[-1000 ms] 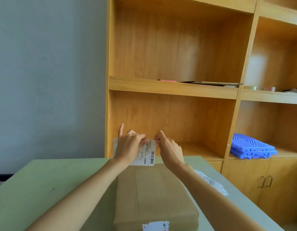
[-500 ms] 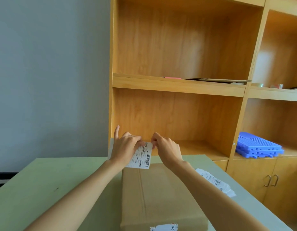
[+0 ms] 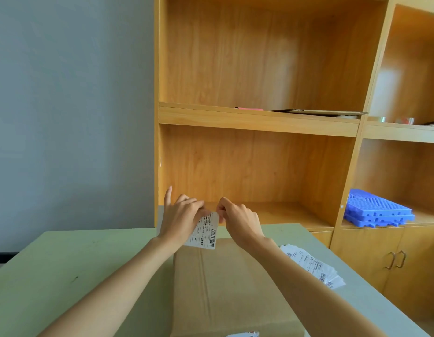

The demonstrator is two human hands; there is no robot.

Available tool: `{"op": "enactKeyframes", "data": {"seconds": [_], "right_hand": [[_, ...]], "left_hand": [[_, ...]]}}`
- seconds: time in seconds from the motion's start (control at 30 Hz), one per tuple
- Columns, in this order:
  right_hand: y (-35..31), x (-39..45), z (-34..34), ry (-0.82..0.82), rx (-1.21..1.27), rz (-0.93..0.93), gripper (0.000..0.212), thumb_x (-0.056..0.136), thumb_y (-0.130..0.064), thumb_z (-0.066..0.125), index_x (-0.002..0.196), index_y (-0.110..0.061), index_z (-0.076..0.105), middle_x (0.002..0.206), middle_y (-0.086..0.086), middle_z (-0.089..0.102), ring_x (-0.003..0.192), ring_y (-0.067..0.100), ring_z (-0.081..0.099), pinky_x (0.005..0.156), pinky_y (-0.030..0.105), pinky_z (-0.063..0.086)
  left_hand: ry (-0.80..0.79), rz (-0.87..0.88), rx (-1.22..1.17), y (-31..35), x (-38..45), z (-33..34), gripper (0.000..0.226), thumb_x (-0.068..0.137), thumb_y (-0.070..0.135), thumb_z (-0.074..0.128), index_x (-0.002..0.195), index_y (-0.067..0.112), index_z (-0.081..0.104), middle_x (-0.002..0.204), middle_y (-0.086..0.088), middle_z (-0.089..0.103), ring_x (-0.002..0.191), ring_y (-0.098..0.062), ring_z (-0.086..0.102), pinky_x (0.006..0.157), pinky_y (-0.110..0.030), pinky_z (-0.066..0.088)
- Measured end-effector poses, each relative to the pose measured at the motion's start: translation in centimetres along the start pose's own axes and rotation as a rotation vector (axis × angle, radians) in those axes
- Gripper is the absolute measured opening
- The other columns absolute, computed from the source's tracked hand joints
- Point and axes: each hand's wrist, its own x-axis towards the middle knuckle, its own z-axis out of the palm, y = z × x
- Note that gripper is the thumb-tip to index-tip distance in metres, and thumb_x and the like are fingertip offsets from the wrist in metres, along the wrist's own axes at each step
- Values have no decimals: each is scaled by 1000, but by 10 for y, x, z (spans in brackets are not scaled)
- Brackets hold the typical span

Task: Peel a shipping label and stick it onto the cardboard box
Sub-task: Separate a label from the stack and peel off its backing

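Observation:
A flat brown cardboard box (image 3: pixel 225 290) lies on the pale green table (image 3: pixel 65 276) in front of me. Above its far edge I hold a white shipping label (image 3: pixel 206 233) with a barcode, hanging upright. My left hand (image 3: pixel 180 218) grips the label's left side, its little finger raised. My right hand (image 3: pixel 239 220) pinches the label's top right corner. A scrap of another label (image 3: pixel 242 334) shows at the box's near edge.
A pile of loose white labels (image 3: pixel 313 267) lies on the table right of the box. Behind the table stands a wooden shelf unit (image 3: pixel 259 122). Blue plastic trays (image 3: pixel 379 211) sit in its right compartment above cupboard doors (image 3: pixel 396 260). A grey wall is on the left.
The view has shifted so the shelf sits further right and lower. Both hands stay on the label, which now hangs a little narrower between the fingers.

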Motion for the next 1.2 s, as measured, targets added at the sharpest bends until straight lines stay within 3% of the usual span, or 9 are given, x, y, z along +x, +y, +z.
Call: {"op": "enactKeyframes", "data": {"seconds": [0.07, 0.13, 0.2, 0.3, 0.6, 0.83, 1.2], "right_hand": [[0, 0, 1, -2, 2, 3, 22, 93, -8, 38, 86, -28, 39, 85, -7, 69, 68, 30, 58, 54, 33, 38], [1, 0, 3, 5, 29, 17, 19, 93, -10, 35, 86, -28, 38, 84, -6, 70, 67, 30, 59, 55, 34, 39], [2, 1, 6, 11, 58, 35, 17, 92, -12, 34, 87, -28, 38, 83, -5, 71, 67, 30, 60, 57, 37, 45], [1, 0, 8, -5, 91, 56, 14, 92, -15, 36, 88, -28, 40, 82, -4, 71, 71, 31, 61, 63, 40, 51], [11, -3, 11, -146, 180, 62, 18, 92, -12, 34, 96, -27, 45, 76, -14, 72, 79, 19, 64, 70, 37, 55], [15, -6, 15, -179, 220, 28, 15, 99, -21, 35, 90, -29, 43, 76, -19, 67, 85, 18, 65, 73, 43, 55], [12, -4, 15, -167, 206, 16, 15, 99, -18, 35, 92, -30, 43, 83, -20, 68, 84, 19, 64, 72, 41, 55]], "left_hand": [[44, 13, -4, 1, 0, 2, 7, 88, 36, 64, 93, 31, 62, 89, 15, 62, 91, -13, 59, 115, -51, 16], [75, 10, -27, 3, 0, 4, 17, 87, 31, 66, 101, 29, 56, 96, 12, 57, 94, -14, 57, 109, -43, 27], [94, 26, -76, 7, 0, 4, 18, 88, 29, 66, 99, 26, 52, 95, 10, 54, 90, -13, 55, 91, -33, 40], [28, 108, -102, 12, -1, 8, 13, 94, 36, 59, 90, 24, 54, 86, 11, 56, 81, -12, 53, 69, -28, 42], [-59, 203, -76, 13, -10, 16, 36, 99, 48, 32, 92, 24, 58, 85, 12, 62, 82, -11, 54, 71, -28, 46], [-64, 230, -94, 12, -17, 19, 17, 100, 32, 46, 94, 26, 60, 84, 14, 61, 79, -11, 54, 68, -27, 45], [-60, 201, -115, 10, -18, 18, 12, 99, 28, 49, 92, 25, 58, 88, 15, 65, 79, -11, 56, 68, -28, 47]]}}
